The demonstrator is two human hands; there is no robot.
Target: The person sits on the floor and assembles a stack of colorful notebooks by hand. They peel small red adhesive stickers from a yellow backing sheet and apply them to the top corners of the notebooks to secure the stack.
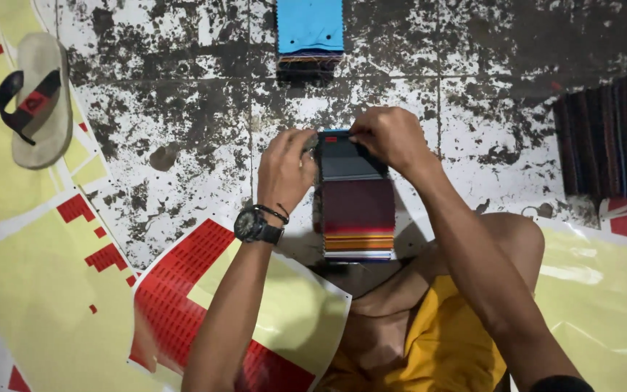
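Swatches (pixel 358 207), fanned in a stack on the stained floor (pixel 183 123) before the person's knee, are pinched at the top by both left hand (pixel 285 168) and right hand (pixel 391 136).

bare floor (pixel 183 109) left, swatch stack (pixel 310 36) ahead

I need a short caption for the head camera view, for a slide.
Both hands, left hand and right hand, hold the top of a fabric swatch stack over a stained tile floor.

Stained tile floor (pixel 183 109): sandal (pixel 38 98), yellow-red sheets (pixel 30 290), blue-topped swatch stack (pixel 310 36).
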